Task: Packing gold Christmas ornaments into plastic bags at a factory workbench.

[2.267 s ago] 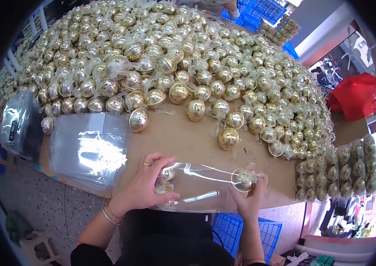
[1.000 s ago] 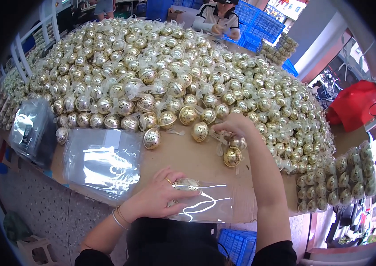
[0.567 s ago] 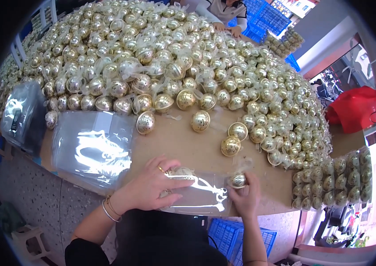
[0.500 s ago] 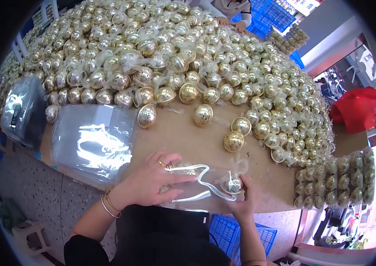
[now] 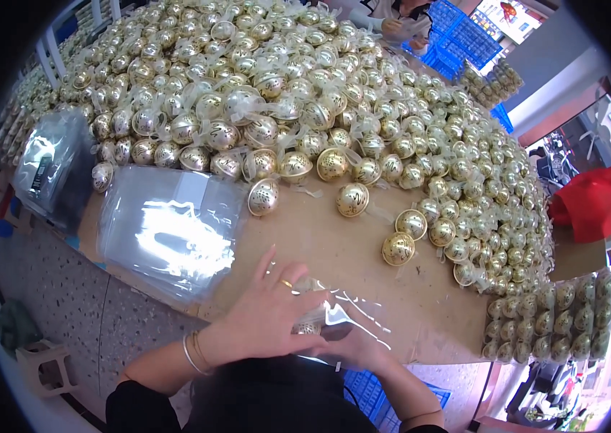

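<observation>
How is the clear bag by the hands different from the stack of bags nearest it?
The bag has a gold ball inside; the stack lies flat, with no balls showing. The left hand and right hand touch the bag; neither touches the stack. Both are clear and shiny.

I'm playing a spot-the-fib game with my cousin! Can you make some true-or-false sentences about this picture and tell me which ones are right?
1. The left hand wears a gold ring. True.
2. The piled-up balls are bright blue. False: they are shiny gold.
3. A stack of flat clear plastic lies on the table. True.
4. The right hand is up in the ball pile. False: it is at the clear bag, beside the left hand.
5. The pale stool stands on the table. False: it is on the floor.
6. Packed balls stand at the table's right side. True.
</observation>
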Available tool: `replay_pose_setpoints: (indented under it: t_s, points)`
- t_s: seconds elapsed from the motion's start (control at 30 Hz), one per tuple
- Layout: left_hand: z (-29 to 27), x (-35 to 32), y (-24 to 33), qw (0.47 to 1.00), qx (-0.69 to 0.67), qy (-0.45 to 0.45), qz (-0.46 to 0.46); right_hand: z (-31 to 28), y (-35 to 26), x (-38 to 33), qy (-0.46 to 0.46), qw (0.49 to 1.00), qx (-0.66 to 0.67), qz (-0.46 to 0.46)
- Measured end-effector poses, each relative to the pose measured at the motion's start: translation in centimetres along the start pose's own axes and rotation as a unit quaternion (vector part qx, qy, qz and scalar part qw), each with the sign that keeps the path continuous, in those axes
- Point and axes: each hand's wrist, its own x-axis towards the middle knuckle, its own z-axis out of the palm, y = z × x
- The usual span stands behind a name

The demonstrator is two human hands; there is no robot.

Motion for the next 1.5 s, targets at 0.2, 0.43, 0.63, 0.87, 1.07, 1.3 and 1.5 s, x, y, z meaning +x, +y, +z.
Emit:
replay_pose_setpoints:
  t_s: [0.2, 0.43, 0.63, 0.87, 1.07, 1.3, 1.5]
  points:
    - [0.4, -0.6, -0.2, 0.999, -0.004, 0.01, -0.039, -12.8, -8.4, 6.0, 0.117, 0.899, -0.398, 0.14]
    - [0.3, 0.0, 0.3, 1.0, -0.018, 0.012, -0.022, -19.3, -8.8, 17.1, 0.262, 0.789, -0.555, 0.018]
    - [0.2, -0.4, 0.1, 0.999, -0.004, 0.005, -0.034, -18.4, -3.8, 9.7, 0.322, 0.928, -0.042, -0.182]
    - [0.5, 0.4, 0.2, 0.999, 0.02, 0.008, -0.023, -12.8, -2.5, 10.2, 0.396, 0.806, -0.374, -0.231]
    - [0.9, 0.9, -0.2, 0.999, 0.015, 0.012, -0.031, -14.0, -2.9, 7.9, 0.207, 0.907, -0.36, -0.075]
    - [0.1, 0.6, 0.0, 0.999, 0.036, 0.026, -0.017, -13.0, -5.6, 5.9, 0.415, 0.751, -0.413, -0.305]
    - [1.0, -0.7, 0.6, 0.998, 0.065, 0.006, -0.005, -9.3, 1.3, -3.7, 0.317, 0.926, 0.002, -0.206]
